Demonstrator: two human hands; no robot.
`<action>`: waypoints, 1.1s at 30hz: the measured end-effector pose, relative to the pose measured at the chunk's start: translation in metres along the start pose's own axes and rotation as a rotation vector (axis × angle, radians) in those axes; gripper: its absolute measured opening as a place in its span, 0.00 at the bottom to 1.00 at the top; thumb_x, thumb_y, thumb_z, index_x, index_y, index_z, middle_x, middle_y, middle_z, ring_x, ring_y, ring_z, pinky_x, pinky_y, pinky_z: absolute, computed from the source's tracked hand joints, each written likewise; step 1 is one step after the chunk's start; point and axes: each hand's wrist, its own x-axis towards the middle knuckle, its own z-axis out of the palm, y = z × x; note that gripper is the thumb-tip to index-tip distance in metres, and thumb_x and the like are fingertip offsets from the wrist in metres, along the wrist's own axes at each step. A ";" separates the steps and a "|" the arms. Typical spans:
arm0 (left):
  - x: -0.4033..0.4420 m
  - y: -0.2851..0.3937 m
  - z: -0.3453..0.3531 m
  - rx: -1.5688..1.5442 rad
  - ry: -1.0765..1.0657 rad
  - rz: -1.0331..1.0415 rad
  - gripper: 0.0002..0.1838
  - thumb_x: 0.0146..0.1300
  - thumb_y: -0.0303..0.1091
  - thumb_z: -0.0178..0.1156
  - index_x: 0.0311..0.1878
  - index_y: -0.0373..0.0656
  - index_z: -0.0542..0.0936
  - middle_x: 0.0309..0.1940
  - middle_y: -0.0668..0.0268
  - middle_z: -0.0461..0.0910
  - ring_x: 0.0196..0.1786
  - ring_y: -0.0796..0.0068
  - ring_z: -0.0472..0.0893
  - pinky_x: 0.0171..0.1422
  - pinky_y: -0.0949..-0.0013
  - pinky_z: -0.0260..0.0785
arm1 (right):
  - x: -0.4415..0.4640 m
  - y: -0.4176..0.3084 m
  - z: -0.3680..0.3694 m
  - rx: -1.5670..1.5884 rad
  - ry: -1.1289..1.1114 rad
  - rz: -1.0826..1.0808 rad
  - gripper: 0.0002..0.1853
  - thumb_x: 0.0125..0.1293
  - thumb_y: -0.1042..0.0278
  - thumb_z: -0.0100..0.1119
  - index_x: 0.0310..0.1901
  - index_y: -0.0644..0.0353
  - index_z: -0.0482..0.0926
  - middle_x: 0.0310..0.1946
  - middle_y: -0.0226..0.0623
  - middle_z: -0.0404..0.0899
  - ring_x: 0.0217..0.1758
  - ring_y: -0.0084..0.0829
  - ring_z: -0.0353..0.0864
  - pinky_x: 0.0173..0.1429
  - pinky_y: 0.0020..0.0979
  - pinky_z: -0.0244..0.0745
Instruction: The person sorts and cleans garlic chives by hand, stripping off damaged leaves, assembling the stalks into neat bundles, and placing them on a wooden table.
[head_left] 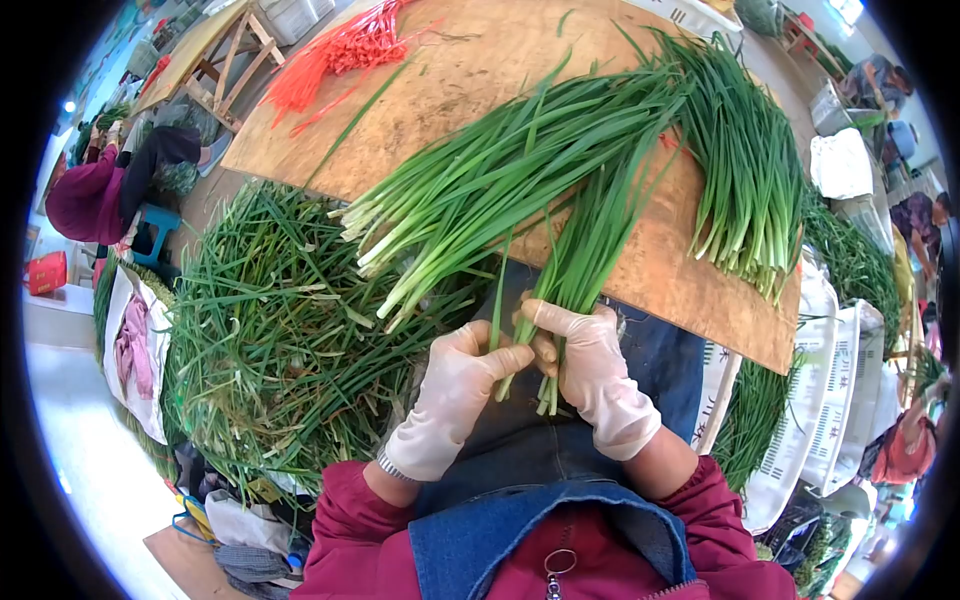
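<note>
Right of the stalks (592, 245) I hold, my right hand (590, 365) could pass over the board (665, 255) up to where 2 leafy bundles (735, 160) meet; a leaf heap (290, 330) crowds my left.

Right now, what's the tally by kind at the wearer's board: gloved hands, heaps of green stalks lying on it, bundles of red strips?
Gloved hands: 2 (left hand, right hand)
Heaps of green stalks: 2 (left heap, right heap)
Bundles of red strips: 1
Total: 5

Workshop with crates (840, 400), workers
</note>
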 end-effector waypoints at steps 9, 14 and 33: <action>-0.017 0.002 -0.003 -0.143 0.184 0.079 0.04 0.54 0.29 0.60 0.28 0.39 0.77 0.19 0.71 0.74 0.17 0.86 0.67 0.21 0.83 0.56 | -0.009 -0.006 0.001 0.072 -0.015 0.041 0.09 0.54 0.77 0.59 0.37 0.70 0.74 0.25 0.42 0.78 0.12 0.20 0.64 0.16 0.21 0.58; -0.064 0.011 -0.047 -0.011 0.347 0.213 0.04 0.52 0.29 0.58 0.29 0.39 0.76 0.16 0.71 0.71 0.14 0.86 0.64 0.16 0.81 0.52 | -0.006 -0.002 0.001 0.176 -0.080 0.100 0.12 0.53 0.79 0.59 0.40 0.70 0.72 0.27 0.45 0.78 0.12 0.19 0.63 0.16 0.22 0.57; -0.008 0.017 -0.067 1.327 0.644 0.838 0.17 0.50 0.32 0.65 0.44 0.36 0.76 0.37 0.52 0.76 0.41 0.53 0.75 0.44 0.61 0.68 | -0.027 -0.039 -0.009 0.498 -0.440 -0.140 0.18 0.54 0.72 0.55 0.47 0.65 0.71 0.25 0.34 0.70 0.23 0.24 0.66 0.26 0.28 0.68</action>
